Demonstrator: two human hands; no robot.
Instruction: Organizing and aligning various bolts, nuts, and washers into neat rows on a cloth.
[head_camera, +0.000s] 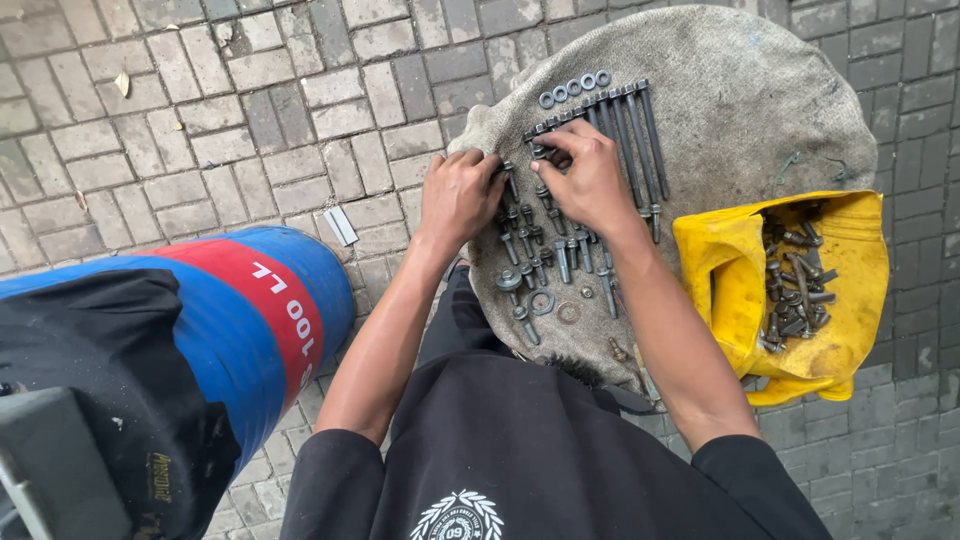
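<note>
Left hand (458, 195) was curled, fingertips pressed down on the short bolts (545, 255) at the cloth's (760, 110) left edge; can't tell if it actually pinched one. Right hand (590, 175) pinched a small bolt mid-cloth, beside the long bolts (630, 130). They looked like stiff, oily, heavy-ish steel, so I'd grab by the head, not the slick shank.

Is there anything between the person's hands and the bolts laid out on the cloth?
Nothing visible. The left hand and right hand already rest on the short bolts on the cloth.
</note>
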